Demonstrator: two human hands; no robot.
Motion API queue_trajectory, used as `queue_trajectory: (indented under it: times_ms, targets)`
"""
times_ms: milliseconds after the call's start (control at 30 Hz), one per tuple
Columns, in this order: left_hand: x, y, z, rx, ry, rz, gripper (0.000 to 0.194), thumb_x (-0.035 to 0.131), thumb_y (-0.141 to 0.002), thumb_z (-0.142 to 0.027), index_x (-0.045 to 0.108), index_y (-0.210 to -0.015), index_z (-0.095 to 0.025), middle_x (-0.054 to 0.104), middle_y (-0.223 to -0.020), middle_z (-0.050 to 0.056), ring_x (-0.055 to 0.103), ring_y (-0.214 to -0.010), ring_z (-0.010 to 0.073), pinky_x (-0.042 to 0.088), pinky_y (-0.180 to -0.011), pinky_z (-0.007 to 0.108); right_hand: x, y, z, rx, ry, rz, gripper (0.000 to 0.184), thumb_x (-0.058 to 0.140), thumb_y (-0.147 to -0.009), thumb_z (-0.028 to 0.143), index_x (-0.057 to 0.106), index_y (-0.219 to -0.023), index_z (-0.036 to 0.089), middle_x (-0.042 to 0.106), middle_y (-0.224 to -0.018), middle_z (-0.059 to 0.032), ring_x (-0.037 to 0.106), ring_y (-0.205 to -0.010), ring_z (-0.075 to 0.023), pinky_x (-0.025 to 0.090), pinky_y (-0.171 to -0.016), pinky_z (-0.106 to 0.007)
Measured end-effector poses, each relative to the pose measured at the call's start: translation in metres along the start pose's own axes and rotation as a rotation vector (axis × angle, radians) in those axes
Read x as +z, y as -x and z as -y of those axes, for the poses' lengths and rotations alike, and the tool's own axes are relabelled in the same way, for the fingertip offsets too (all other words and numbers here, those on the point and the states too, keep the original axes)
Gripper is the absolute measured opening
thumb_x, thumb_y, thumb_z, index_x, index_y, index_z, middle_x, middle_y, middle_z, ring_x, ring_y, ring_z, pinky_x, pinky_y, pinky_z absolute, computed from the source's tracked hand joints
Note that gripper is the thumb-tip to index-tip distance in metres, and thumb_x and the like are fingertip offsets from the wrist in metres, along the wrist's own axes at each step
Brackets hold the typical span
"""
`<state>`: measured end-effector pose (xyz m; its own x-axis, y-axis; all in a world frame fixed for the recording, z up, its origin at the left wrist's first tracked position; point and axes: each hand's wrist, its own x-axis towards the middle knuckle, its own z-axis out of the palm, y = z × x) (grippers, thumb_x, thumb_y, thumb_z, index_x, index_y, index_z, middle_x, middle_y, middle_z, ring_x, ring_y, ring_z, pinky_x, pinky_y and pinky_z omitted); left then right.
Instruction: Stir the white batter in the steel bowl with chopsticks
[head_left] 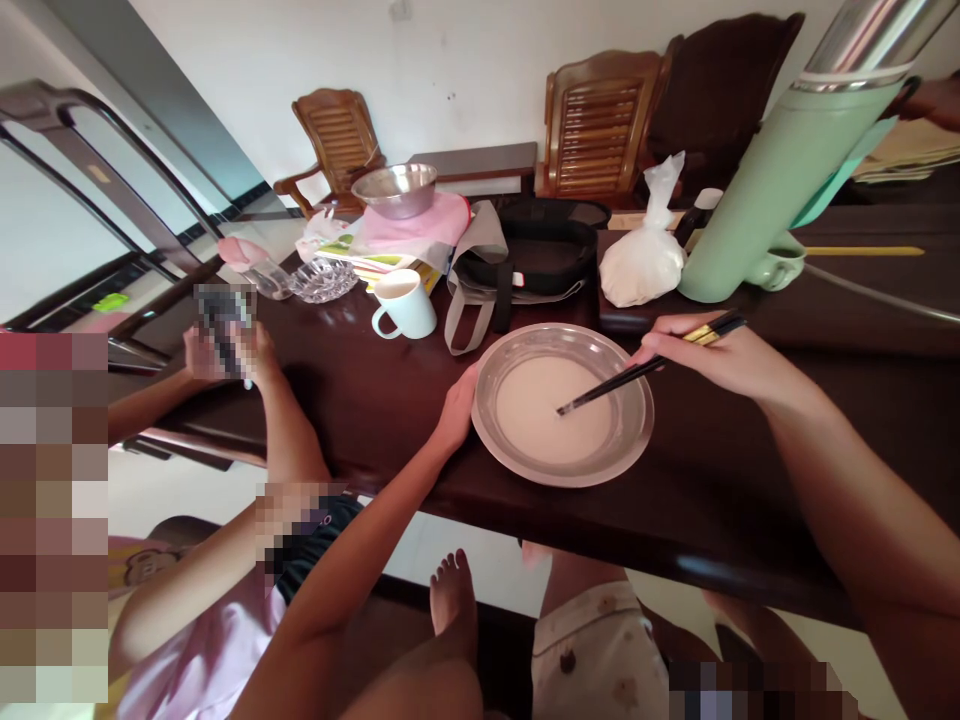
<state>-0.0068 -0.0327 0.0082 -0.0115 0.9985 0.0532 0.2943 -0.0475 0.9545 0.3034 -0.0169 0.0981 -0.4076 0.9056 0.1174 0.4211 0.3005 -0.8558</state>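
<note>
A wide steel bowl point(634, 440) holding pale batter sits on the dark wooden table point(360, 400). My left hand point(456, 405) rests against the bowl's left rim, fingers curled on it. My right hand point(712, 355) pinches a pair of black chopsticks point(637, 372) whose tips dip into the batter near the bowl's middle.
A white mug point(405, 303), a black bag point(540, 255), a tied plastic bag of white powder point(646, 255) and a green thermos point(787, 170) stand behind the bowl. Another person sits at the left holding a phone point(221, 325). A steel bowl point(395, 190) and wooden chairs point(600, 120) lie further back.
</note>
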Motion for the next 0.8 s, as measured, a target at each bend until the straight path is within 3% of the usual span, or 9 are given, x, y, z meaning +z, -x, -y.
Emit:
queue_trajectory:
  times_ms: [100,267,333,467,633,800]
  targets:
    - [0.0002,0.0006,-0.0016,-0.014,0.001,-0.003,0.052,0.033,-0.097,-0.042,0.061,-0.131,-0.015,0.063,-0.135,0.005,0.053,-0.129,0.0241,0.036,-0.112,0.035,0.0039,-0.0004,-0.0003,-0.026,-0.002,0.075,0.022,0.059,-0.086,0.054,0.073,-0.079,0.039,0.076,-0.088,0.0036,0.067,-0.087,-0.0253,0.05,-0.08,-0.041]
    - [0.0005,-0.0001,-0.0002,-0.005,0.007,-0.019,0.051,0.033,-0.097,-0.044,0.063,-0.129,-0.017,0.064,-0.134,0.005,0.053,-0.129,0.0246,0.035,-0.113,0.037,0.0012,-0.0011,-0.0008,-0.009,0.047,-0.092,0.027,0.059,-0.085,0.057,0.072,-0.076,0.036,0.074,-0.079,-0.0002,0.064,-0.074,-0.0237,0.05,-0.072,-0.042]
    - [0.0005,-0.0004,0.0001,-0.003,0.012,-0.016,0.051,0.034,-0.097,-0.044,0.063,-0.129,-0.018,0.064,-0.134,0.005,0.053,-0.129,0.0245,0.035,-0.114,0.037,-0.0009,-0.0001,0.001,0.006,0.009,-0.055,0.029,0.059,-0.085,0.058,0.072,-0.072,0.036,0.074,-0.076,0.0003,0.064,-0.071,-0.0231,0.05,-0.072,-0.041]
    - [0.0001,-0.0001,-0.0017,-0.005,0.006,-0.005,0.051,0.033,-0.097,-0.042,0.062,-0.13,-0.016,0.064,-0.134,0.005,0.053,-0.129,0.024,0.035,-0.114,0.036,0.0009,-0.0015,0.0002,-0.029,0.007,0.047,0.027,0.059,-0.087,0.053,0.074,-0.079,0.033,0.077,-0.088,0.0,0.067,-0.085,-0.0237,0.05,-0.08,-0.039]
    - [0.0003,0.0003,-0.002,-0.011,-0.006,-0.009,0.051,0.033,-0.097,-0.041,0.061,-0.131,-0.017,0.063,-0.136,0.004,0.052,-0.129,0.0237,0.035,-0.113,0.036,-0.001,-0.0047,-0.0043,-0.021,0.067,-0.133,0.038,0.058,-0.088,0.053,0.073,-0.075,0.02,0.075,-0.078,-0.0061,0.062,-0.07,-0.0181,0.048,-0.069,-0.032]
    - [0.0008,-0.0004,0.0009,-0.005,0.021,0.001,0.052,0.032,-0.097,-0.043,0.061,-0.131,-0.016,0.062,-0.136,0.005,0.053,-0.129,0.0239,0.036,-0.113,0.036,0.003,-0.0032,-0.0042,-0.015,-0.032,0.06,0.034,0.059,-0.086,0.053,0.074,-0.076,0.024,0.077,-0.083,-0.0038,0.069,-0.082,-0.0226,0.05,-0.079,-0.036]
